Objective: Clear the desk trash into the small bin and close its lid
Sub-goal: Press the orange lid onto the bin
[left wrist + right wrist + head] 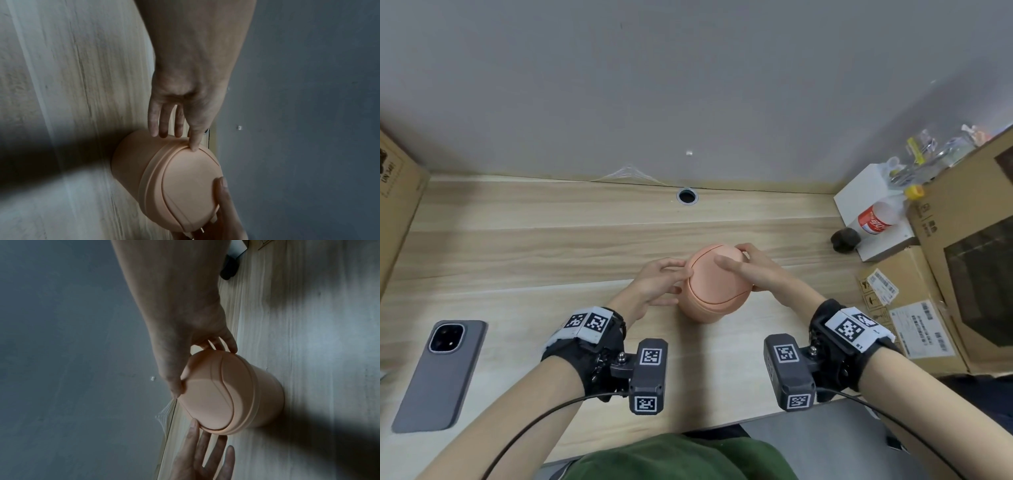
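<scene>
A small peach bin (709, 294) with a domed swing lid stands upright at the middle of the wooden desk (551, 246). The lid flap (189, 181) lies about level in its ring. My left hand (671, 274) is at the bin's left side, its straight fingers (194, 144) touching the lid ring. My right hand (743, 263) grips the lid from the right. Its thumb (176, 386) lies across the flap and its fingers (226, 344) curl round the far rim. The left hand (205, 451) also shows in the right wrist view.
A grey phone (440, 373) lies face down at the front left. Cardboard boxes (914, 308) and a white box (863, 192) with a cola bottle (876, 219) crowd the right side, beside a dark lump (844, 240). A cable hole (687, 196) is near the wall.
</scene>
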